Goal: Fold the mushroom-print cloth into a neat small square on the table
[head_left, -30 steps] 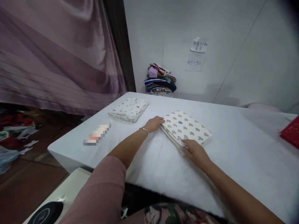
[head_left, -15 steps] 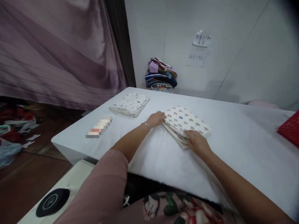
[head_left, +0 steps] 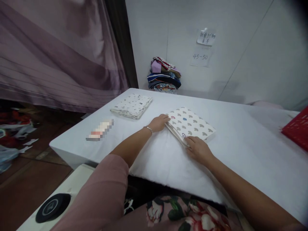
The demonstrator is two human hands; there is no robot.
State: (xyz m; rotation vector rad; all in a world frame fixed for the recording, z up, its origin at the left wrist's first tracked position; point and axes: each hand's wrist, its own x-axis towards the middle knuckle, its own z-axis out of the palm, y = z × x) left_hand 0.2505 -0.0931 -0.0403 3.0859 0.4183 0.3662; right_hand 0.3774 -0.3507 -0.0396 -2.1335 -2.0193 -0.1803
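Folded print cloth [head_left: 192,123], seemingly soft, light, best gripped at its corners: left hand [head_left: 157,124], fingers together at left corner, pinch unclear; right hand [head_left: 200,150] pinched near corner.

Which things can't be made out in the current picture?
All in the head view:
Pixelated item: obscured by the mosaic.
Red item: cut off by the right edge.
Held cloth: underside hidden by its top.
Cloth pile: base hidden behind the table.
Upper note: writing too blurred to read surely.
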